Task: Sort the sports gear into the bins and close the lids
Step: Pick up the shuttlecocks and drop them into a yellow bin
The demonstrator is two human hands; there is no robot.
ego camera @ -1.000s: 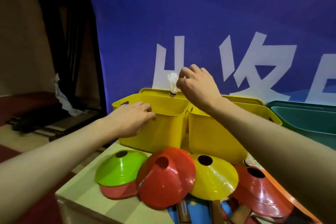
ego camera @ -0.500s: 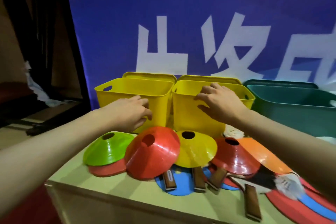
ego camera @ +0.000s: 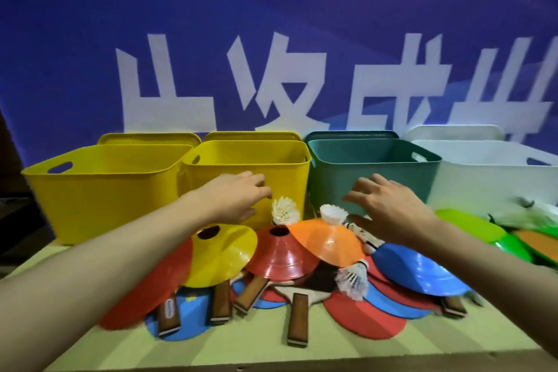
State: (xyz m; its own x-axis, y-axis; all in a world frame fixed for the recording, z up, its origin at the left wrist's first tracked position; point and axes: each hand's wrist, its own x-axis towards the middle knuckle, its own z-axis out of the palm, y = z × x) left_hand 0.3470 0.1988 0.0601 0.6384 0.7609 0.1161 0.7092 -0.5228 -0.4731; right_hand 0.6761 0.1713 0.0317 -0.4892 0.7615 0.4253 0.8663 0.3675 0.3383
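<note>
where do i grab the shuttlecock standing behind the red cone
Pinch the shuttlecock around its upper feather skirt, coming from above. It stands feathers up, with its cork end hidden behind the red cone and the orange cone, so only the skirt is exposed. The left hand is closest.

Bins: yellow bin (ego camera: 99,190) matt plastic | teal bin (ego camera: 371,178), to its right, matt plastic | orange cone (ego camera: 329,241) glossy smooth plastic | paddle handle (ego camera: 297,322) varnished wood | shuttlecock (ego camera: 285,210) white feathers | banner (ego camera: 271,24) cloth
</note>
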